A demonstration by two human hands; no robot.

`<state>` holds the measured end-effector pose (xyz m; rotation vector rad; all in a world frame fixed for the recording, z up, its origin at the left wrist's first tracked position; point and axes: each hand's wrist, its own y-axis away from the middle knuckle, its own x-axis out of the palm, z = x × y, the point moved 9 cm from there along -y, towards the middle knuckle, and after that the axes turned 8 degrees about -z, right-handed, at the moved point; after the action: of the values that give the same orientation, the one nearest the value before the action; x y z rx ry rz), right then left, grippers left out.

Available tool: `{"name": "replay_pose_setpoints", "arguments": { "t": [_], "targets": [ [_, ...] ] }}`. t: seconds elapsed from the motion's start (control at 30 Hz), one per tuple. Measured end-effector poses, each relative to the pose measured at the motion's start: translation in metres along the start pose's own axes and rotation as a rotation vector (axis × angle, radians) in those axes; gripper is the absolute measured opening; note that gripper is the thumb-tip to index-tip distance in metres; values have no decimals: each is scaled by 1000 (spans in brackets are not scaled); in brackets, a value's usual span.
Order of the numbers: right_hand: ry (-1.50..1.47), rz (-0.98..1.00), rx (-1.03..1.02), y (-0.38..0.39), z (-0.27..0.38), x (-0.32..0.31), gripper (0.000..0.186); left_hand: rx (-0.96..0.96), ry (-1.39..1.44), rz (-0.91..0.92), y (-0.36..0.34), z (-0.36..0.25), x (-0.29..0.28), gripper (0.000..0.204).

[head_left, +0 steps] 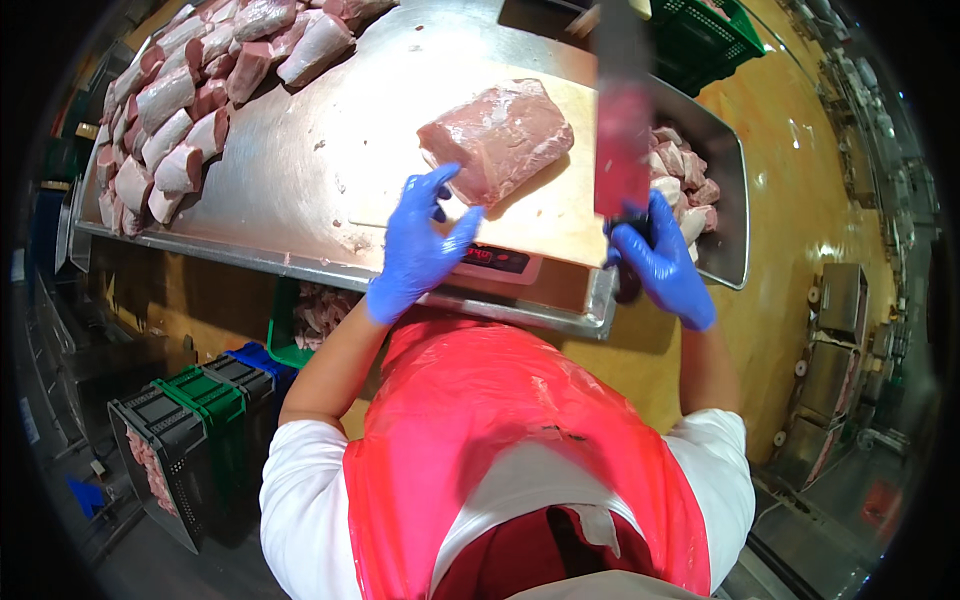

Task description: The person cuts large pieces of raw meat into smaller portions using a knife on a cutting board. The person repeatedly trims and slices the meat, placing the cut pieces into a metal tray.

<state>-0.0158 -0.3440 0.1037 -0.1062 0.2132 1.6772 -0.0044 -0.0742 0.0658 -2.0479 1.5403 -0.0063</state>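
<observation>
A large boneless piece of pork (510,135) lies on the pale cutting board (570,220) in front of me. At its near left corner is my left hand (422,235) in a blue glove, fingers spread; the fingertips are at the meat's edge, and I cannot tell whether they touch it. My right hand (660,260), also gloved in blue, is closed round the dark handle of a broad butcher's knife (623,150). Its long, wide blade points away from me, raised to the right of the meat and slightly blurred, with a reddish sheen on its lower part.
Many cut pork pieces (165,100) are heaped at the steel table's (290,160) far left. A scale display (495,257) sits at the near edge. To the right, a steel tub (735,200) holds smaller chunks, with a green crate (715,45) beyond. Stacked crates (180,420) stand lower left.
</observation>
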Motion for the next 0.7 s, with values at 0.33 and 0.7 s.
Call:
{"name": "replay_pose_setpoints", "arguments": {
  "t": [0.33,0.7],
  "targets": [
    [408,-106,-189,-2,-56,39,21,-212,126,48,-5,59,31,14],
    [1097,268,-189,20,-48,23,16,-318,426,-75,-5,87,5,14]
  ]
}}
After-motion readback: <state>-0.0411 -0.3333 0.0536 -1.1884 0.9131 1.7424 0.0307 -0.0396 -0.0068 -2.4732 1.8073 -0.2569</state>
